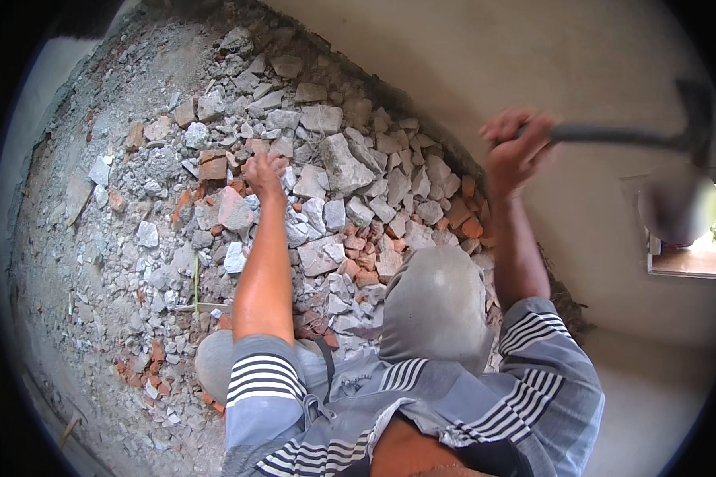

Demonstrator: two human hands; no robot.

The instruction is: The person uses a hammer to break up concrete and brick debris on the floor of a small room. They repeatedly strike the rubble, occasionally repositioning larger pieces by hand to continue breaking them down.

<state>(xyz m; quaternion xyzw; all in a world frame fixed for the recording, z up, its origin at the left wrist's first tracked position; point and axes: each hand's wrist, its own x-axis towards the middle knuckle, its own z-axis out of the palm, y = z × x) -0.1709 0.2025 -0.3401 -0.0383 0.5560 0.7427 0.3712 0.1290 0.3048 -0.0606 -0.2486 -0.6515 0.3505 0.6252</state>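
Observation:
My right hand (pixel 519 149) is raised at the right, fingers wrapped round the dark handle of a hammer (pixel 622 137). The hammer's head points away to the right, in front of the wall, and is smeared by motion. My left hand (pixel 265 173) reaches down into the rubble with bent fingers on a small chunk of rubble (pixel 281 148). The fingers partly hide that chunk. Close to the left hand lie a reddish-brown brick piece (pixel 212 165) and a pinkish-grey lump (pixel 235 210).
Broken concrete and brick rubble (pixel 322 119) slopes up against a plastered wall (pixel 453 48). My bent knee (pixel 436 306) rises near the red brick bits (pixel 362 253). A window opening (pixel 688 254) is at the right, partly covered by a blurred patch. Finer debris (pixel 95 270) spreads to the left.

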